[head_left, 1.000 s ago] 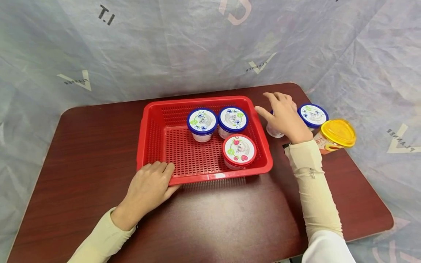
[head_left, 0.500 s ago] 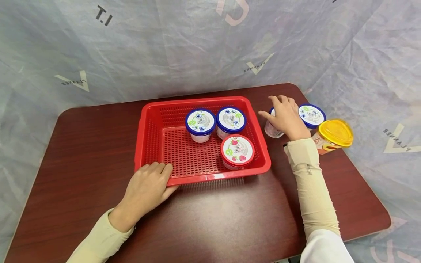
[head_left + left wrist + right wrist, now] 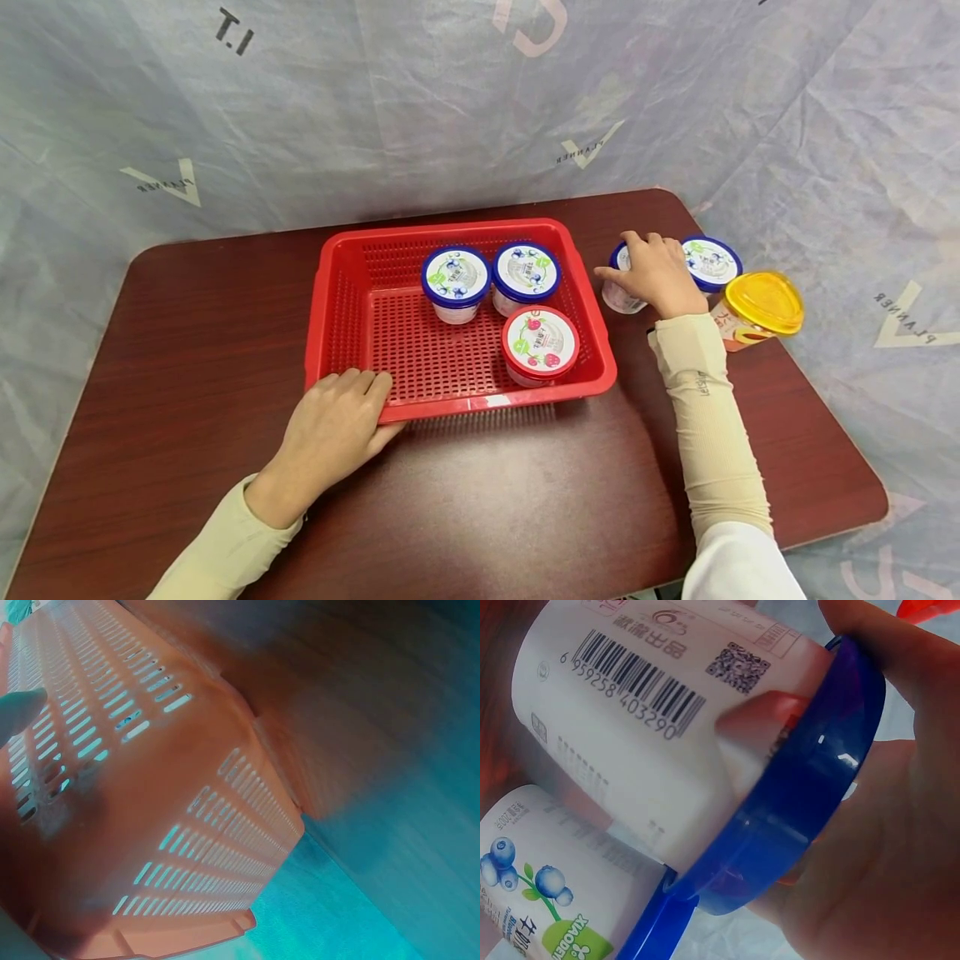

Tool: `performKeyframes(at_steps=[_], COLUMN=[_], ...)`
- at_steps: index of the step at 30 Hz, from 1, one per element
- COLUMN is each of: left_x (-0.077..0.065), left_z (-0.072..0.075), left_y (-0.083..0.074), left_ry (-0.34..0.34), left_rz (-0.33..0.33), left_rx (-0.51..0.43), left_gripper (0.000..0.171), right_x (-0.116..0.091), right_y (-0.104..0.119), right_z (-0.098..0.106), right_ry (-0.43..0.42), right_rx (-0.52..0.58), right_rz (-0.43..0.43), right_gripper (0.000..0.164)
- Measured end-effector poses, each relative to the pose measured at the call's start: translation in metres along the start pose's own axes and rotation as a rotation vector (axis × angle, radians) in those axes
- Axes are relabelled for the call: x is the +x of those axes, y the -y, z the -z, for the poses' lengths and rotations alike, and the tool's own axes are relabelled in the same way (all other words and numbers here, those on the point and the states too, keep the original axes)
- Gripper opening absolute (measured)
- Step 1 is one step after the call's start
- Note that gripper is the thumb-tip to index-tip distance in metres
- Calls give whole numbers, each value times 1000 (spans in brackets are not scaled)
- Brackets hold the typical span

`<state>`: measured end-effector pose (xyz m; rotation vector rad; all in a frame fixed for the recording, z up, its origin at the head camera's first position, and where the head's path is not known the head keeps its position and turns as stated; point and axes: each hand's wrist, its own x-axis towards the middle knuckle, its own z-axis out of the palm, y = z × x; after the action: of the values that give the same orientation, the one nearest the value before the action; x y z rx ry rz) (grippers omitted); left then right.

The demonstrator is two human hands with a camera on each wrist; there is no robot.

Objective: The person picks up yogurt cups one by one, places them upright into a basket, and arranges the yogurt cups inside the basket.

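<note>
My left hand (image 3: 330, 433) grips the near left corner of a red perforated plastic basket (image 3: 450, 408), its fingers over the rim and thumb below; the left wrist view shows the slotted basket wall (image 3: 217, 825) up close. Inside the basket stand two blue-lidded cups (image 3: 457, 279) (image 3: 527, 273) with blueberry labels and a red-lidded raspberry cup (image 3: 540, 343). To the right of it, my right hand (image 3: 660, 275) holds another blue-lidded cup (image 3: 621, 296) from above, thumb and fingers around its lid (image 3: 780, 802). This cup is upright on the table.
Just beyond my right hand stands one more blueberry cup (image 3: 711, 262), seen close beside the held cup in the right wrist view. A yellow-lidded tub (image 3: 757, 308) is near the table's right edge. Grey printed sheeting (image 3: 450, 108) hangs behind the dark wooden table (image 3: 187, 333).
My right hand has come down onto the blue-lidded cup, its fingers lowering around the lid. My left hand has kept its hold on the basket corner.
</note>
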<state>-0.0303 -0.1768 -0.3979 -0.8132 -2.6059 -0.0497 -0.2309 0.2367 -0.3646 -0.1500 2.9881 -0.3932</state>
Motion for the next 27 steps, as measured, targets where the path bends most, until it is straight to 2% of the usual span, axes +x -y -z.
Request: performKeyframes(at_steps=[6, 14, 27], left_x=[1, 0, 0], left_z=[1, 1, 0], left_y=[0, 0, 0], left_ry=[4, 5, -9], left_rz=[-3, 7, 4], left_rx=[4, 3, 3], left_gripper=[45, 46, 45], right_x=[0, 0, -3], right_y=[1, 5, 7], right_z=[0, 0, 7], right_ry=[-13, -48, -102], right_rx=[-14, 20, 16], right_rz=[15, 56, 63], right_gripper=[80, 79, 77])
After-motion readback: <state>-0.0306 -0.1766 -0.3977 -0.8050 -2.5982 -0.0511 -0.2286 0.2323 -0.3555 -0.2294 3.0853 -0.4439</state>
